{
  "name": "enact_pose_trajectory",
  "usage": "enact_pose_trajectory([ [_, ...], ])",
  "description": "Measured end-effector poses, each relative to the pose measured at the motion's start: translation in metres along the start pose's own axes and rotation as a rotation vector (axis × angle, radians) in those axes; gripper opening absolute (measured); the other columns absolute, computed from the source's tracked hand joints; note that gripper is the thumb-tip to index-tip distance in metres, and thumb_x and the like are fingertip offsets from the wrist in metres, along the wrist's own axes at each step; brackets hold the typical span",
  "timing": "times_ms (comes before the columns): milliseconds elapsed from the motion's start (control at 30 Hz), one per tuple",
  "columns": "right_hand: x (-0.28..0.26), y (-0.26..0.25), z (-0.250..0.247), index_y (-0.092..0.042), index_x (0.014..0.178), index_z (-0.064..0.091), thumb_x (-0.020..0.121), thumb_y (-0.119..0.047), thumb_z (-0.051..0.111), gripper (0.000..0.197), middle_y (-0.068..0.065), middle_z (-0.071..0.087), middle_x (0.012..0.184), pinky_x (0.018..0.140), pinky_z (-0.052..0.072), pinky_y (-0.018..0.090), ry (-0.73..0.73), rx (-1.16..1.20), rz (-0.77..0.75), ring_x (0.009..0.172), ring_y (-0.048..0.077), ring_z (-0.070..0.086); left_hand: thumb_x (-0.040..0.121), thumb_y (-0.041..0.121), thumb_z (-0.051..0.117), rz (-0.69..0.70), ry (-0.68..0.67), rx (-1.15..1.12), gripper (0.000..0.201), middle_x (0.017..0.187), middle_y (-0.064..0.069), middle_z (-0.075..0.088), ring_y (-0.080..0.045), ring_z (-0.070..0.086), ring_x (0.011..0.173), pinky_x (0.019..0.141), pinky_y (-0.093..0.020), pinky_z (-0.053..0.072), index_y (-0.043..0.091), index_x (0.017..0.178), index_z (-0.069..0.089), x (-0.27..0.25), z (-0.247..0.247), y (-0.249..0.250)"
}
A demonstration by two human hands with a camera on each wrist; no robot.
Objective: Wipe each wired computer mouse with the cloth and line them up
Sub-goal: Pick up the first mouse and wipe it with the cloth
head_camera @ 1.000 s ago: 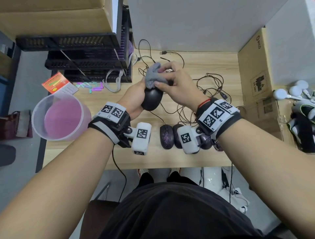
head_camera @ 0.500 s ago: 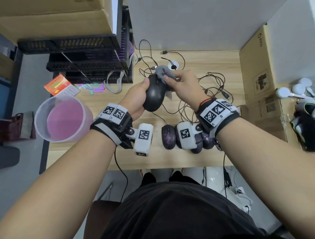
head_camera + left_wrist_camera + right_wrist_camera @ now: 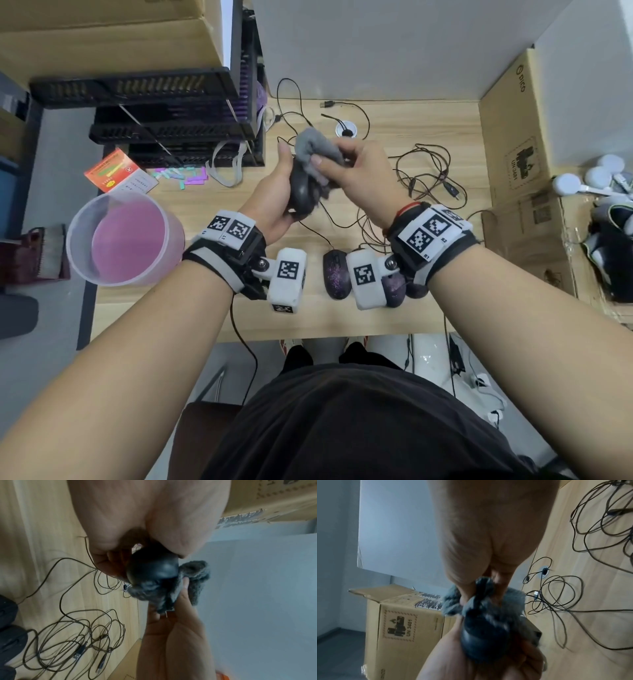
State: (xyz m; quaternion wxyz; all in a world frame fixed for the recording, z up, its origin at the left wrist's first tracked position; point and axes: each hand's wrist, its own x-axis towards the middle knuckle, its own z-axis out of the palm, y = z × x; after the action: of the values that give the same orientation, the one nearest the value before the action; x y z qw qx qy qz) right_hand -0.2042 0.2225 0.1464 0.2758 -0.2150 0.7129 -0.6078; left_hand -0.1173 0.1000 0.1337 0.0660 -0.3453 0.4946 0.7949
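Observation:
My left hand (image 3: 274, 192) grips a black wired mouse (image 3: 301, 192) above the middle of the wooden desk (image 3: 376, 318). My right hand (image 3: 359, 174) pinches a grey cloth (image 3: 317, 150) and presses it on the mouse's top and right side. In the left wrist view the mouse (image 3: 152, 566) shows its rounded back, with the cloth (image 3: 193, 577) bunched against it. In the right wrist view the cloth (image 3: 488, 601) covers most of the mouse (image 3: 481, 642). Three dark speckled mice lie side by side near the front edge; one mouse (image 3: 337, 274) is in plain sight, the others partly hidden by my right wrist.
Tangled black cables (image 3: 424, 178) with USB plugs lie on the desk's right half. A translucent tub (image 3: 120, 240) with a pink bottom overhangs the left edge. Black crates (image 3: 164, 113) stand back left, a cardboard box (image 3: 524, 164) on the right.
The cloth in my right hand has slid from the mouse's far end down over its top and right side. My left hand has kept hold of the mouse.

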Motion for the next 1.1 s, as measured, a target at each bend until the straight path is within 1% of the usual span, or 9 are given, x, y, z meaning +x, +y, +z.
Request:
enact_pose_trajectory([
  [133, 0.004, -0.003, 0.001, -0.012, 0.092, 0.075, 0.080, -0.012, 0.076, 0.012, 0.001, 0.065, 0.082, 0.069, 0.048, 0.021, -0.053, -0.120, -0.102, 0.072, 0.001, 0.056, 0.109, 0.029, 0.043, 0.009, -0.050, -0.186, 0.027, 0.096, -0.006, 0.069, -0.015, 0.065, 0.075, 0.056, -0.026, 0.054, 0.012, 0.123, 0.059, 0.002, 0.004, 0.010],
  [200, -0.003, -0.009, 0.005, -0.019, 0.093, 0.075, 0.076, -0.008, 0.080, 0.021, 0.000, 0.061, 0.087, 0.077, 0.046, 0.016, -0.193, -0.227, -0.166, 0.079, -0.007, 0.053, 0.110, 0.014, 0.035, 0.029, -0.107, -0.262, 0.023, 0.095, -0.013, 0.068, -0.022, 0.066, 0.072, 0.051, -0.030, 0.055, 0.007, 0.123, 0.053, 0.004, -0.002, 0.013],
  [300, -0.009, -0.011, 0.002, -0.024, 0.092, 0.075, 0.072, -0.004, 0.082, 0.029, 0.003, 0.063, 0.090, 0.084, 0.053, 0.026, -0.373, -0.326, -0.165, 0.085, 0.005, 0.060, 0.111, 0.043, 0.027, -0.090, 0.048, -0.352, 0.052, 0.101, -0.015, 0.077, -0.029, 0.076, 0.080, 0.057, -0.039, 0.061, 0.007, 0.119, 0.065, 0.001, -0.008, 0.013],
  [400, -0.005, -0.001, -0.008, -0.023, 0.084, 0.076, 0.069, 0.002, 0.082, 0.030, 0.012, 0.071, 0.088, 0.077, 0.056, 0.040, -0.322, -0.312, -0.079, 0.080, 0.026, 0.066, 0.108, 0.050, 0.036, -0.068, 0.120, -0.301, 0.055, 0.123, -0.014, 0.072, -0.029, 0.073, 0.106, 0.079, -0.044, 0.063, 0.009, 0.132, 0.063, 0.001, -0.012, 0.014],
  [533, 0.006, 0.011, -0.016, -0.035, 0.086, 0.072, 0.074, -0.015, 0.077, 0.024, -0.009, 0.069, 0.086, 0.079, 0.053, 0.034, 0.020, -0.308, -0.014, 0.082, 0.012, 0.066, 0.108, 0.051, 0.035, -0.055, 0.073, -0.171, 0.049, 0.096, -0.008, 0.073, -0.020, 0.062, 0.076, 0.064, -0.027, 0.053, 0.016, 0.120, 0.066, -0.002, -0.005, 0.014],
  [633, -0.002, 0.000, -0.001, -0.032, 0.095, 0.075, 0.081, -0.022, 0.075, 0.017, -0.002, 0.060, 0.096, 0.089, 0.049, 0.028, -0.076, -0.315, -0.156, 0.094, 0.008, 0.057, 0.110, 0.046, 0.028, -0.015, 0.005, -0.165, 0.053, 0.123, -0.019, 0.069, -0.025, 0.067, 0.094, 0.074, -0.034, 0.056, 0.013, 0.136, 0.060, 0.001, -0.003, 0.014],
  [800, -0.010, -0.006, 0.006, -0.026, 0.100, 0.074, 0.077, -0.021, 0.083, 0.025, 0.008, 0.059, 0.096, 0.080, 0.046, 0.021, -0.221, -0.262, -0.215, 0.087, 0.004, 0.053, 0.109, 0.053, 0.014, -0.009, -0.156, -0.160, 0.063, 0.134, -0.014, 0.064, -0.029, 0.070, 0.103, 0.074, -0.039, 0.061, 0.018, 0.149, 0.049, -0.003, -0.013, 0.017],
  [967, 0.009, -0.004, -0.012, -0.015, 0.106, 0.075, 0.086, -0.008, 0.072, 0.021, -0.019, 0.058, 0.084, 0.075, 0.049, 0.023, 0.093, -0.292, -0.117, 0.076, -0.007, 0.057, 0.109, 0.047, 0.033, -0.028, -0.057, -0.096, 0.044, 0.102, -0.010, 0.069, -0.021, 0.062, 0.077, 0.065, -0.028, 0.054, 0.018, 0.115, 0.066, -0.011, 0.001, 0.014],
  [1100, 0.001, -0.008, -0.003, -0.018, 0.113, 0.073, 0.089, -0.010, 0.067, 0.026, 0.002, 0.049, 0.094, 0.074, 0.042, 0.017, -0.056, -0.429, -0.168, 0.082, 0.011, 0.051, 0.110, 0.044, 0.031, -0.030, -0.042, -0.137, 0.045, 0.104, -0.010, 0.070, -0.023, 0.065, 0.084, 0.062, -0.028, 0.057, 0.015, 0.124, 0.063, -0.011, -0.002, 0.016],
])
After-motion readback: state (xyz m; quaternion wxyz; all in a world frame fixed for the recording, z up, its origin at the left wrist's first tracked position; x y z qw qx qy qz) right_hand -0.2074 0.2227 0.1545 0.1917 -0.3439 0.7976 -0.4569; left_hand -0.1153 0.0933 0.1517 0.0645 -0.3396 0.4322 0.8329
